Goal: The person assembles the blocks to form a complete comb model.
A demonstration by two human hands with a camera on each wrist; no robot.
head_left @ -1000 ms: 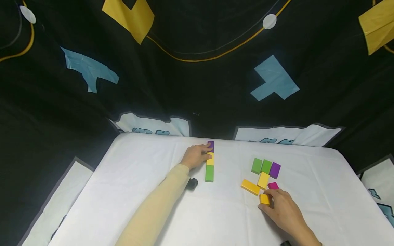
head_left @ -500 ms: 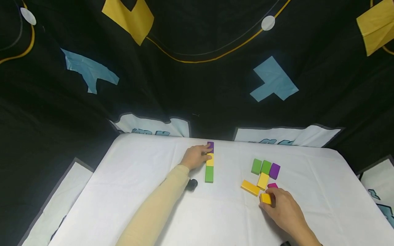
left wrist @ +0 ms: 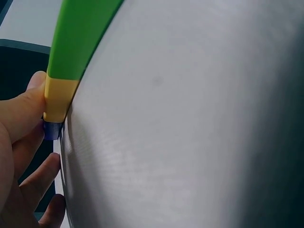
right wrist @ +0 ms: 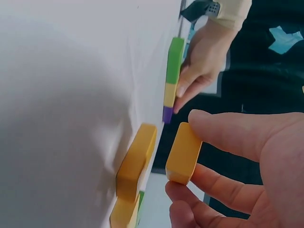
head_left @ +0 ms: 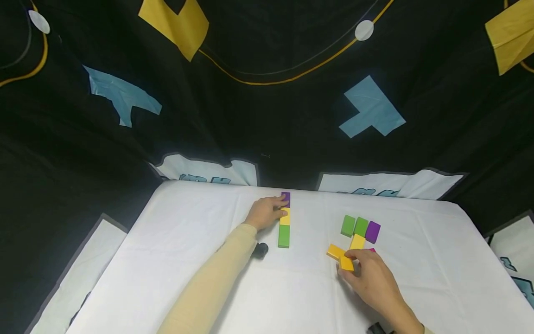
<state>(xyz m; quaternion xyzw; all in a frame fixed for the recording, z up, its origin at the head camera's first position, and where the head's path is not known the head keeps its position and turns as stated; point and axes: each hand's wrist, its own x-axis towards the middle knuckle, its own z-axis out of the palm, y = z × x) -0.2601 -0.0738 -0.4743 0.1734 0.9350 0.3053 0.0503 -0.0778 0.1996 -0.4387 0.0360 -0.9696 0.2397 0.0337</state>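
Yellow block [head_left: 346, 264], lower right, seems mid-pickup, pinched in the right hand [head_left: 370, 277]; left hand [head_left: 263, 213], fingers spread, touches the centre row [head_left: 283, 236]; steady carrying seems called for.

The bare left hand [head_left: 263, 213] shows below a long, plain, cream-yellow fabric sleeve [head_left: 216, 278], lightly creased near the cuff [head_left: 247, 230]. 1 rounded black device [head_left: 260, 250] sits at that wrist, a grey dotted patch [right wrist: 213, 8] beside it. The bare right hand [head_left: 371, 280] has 1 black wrist device [head_left: 376, 328] and a sliver of cream cuff [head_left: 428, 330], both partly out of view.
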